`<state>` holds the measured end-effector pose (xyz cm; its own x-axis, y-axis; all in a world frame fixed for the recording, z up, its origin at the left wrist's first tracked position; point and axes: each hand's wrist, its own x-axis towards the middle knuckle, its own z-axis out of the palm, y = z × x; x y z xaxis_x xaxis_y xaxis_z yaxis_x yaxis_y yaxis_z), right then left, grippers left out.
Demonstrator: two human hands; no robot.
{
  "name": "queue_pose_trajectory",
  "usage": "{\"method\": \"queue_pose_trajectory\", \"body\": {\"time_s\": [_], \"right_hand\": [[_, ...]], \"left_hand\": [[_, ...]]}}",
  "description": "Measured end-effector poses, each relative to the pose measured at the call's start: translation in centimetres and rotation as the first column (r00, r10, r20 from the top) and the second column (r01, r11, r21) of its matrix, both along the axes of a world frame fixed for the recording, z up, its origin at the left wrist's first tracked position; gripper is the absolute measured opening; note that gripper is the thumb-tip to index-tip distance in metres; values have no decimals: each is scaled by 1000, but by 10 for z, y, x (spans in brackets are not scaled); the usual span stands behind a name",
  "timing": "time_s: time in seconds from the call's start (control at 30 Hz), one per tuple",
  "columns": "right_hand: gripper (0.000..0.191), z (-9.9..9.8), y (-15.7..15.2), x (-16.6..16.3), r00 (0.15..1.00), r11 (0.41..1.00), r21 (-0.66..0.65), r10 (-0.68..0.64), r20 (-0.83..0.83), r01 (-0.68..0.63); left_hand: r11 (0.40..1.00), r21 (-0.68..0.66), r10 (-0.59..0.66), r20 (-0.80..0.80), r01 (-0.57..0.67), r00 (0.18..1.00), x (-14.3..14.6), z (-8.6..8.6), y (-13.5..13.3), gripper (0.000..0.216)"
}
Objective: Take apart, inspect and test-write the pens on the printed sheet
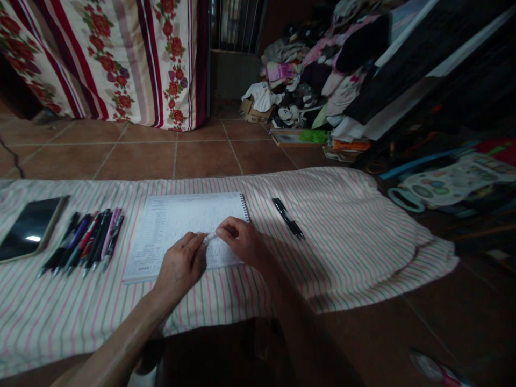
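Note:
My left hand (180, 264) and my right hand (244, 242) meet over a spiral notebook (193, 209) with faint writing on its page. Between their pinched fingertips runs a short, slim, whitish piece (210, 236), perhaps part of a pen; most of it is hidden by the fingers. Both hands are closed on it, one at each end. Right of the notebook, black pens (287, 217) lie close together at a slant. To the left, several pens (86, 242) in black, purple, red and pink lie side by side.
A striped cloth (355, 236) covers the table. At its left end lies a dark-screened tablet or phone (30, 228). Beyond are a tiled floor (201, 156), a floral curtain (133, 59) and a heap of clothes (314, 75). A pale plastic toy-like object (455, 177) is at right.

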<state>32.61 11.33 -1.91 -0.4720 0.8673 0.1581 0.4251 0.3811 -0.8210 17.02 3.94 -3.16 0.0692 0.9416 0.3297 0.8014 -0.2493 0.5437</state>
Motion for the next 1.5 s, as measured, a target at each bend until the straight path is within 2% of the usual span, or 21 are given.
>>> {"method": "queue_pose_trajectory", "body": {"time_s": [0.17, 0.33, 0.47, 0.63, 0.73, 0.87, 0.97, 1.03, 1.1, 1.3, 1.5], "right_hand": [[15, 1, 1, -1, 994, 992, -123, -1, -111, -13], [15, -3, 2, -3, 996, 995, -98, -33, -85, 24], [17, -7, 3, -3, 984, 986, -166, -13, -178, -17], [16, -5, 2, -2, 991, 989, -148, -44, -128, 25], [16, -5, 3, -2, 983, 984, -181, -38, -177, 6], [19, -6, 3, -4, 957, 964, -261, -29, -290, -50], [20, -5, 2, -5, 943, 951, -298, -25, -333, -80], [20, -5, 2, -6, 937, 947, -309, -23, -348, -91], [19, -5, 2, -7, 937, 946, -310, -25, -348, -90], [18, -5, 5, -11, 923, 938, -329, -31, -383, -105], [19, 1, 9, -7, 911, 924, -382, -164, -378, 8]], "left_hand": [[1000, -6, 17, 58, -17, 998, -1, -1, 1, 28], [1000, -23, 19, 38, -18, 999, 0, 2, 1, 28], [999, -29, 29, 60, -27, 998, 0, 1, 1, 27], [1000, -18, 24, 54, -23, 998, 1, -2, 1, 28], [999, -27, 38, 70, -36, 997, 1, -1, 1, 29], [993, -101, 76, 214, -55, 974, -1, -1, 3, 28], [977, -212, 98, 400, -12, 911, -2, -4, 3, 28], [966, -257, 114, 466, 11, 877, -3, -5, 3, 29], [968, -249, 104, 451, 13, 886, -3, -4, 3, 29], [988, -151, 40, 268, 1, 963, -6, 5, 4, 32], [986, -131, 118, 141, -100, 983, -10, 4, 3, 35]]}}
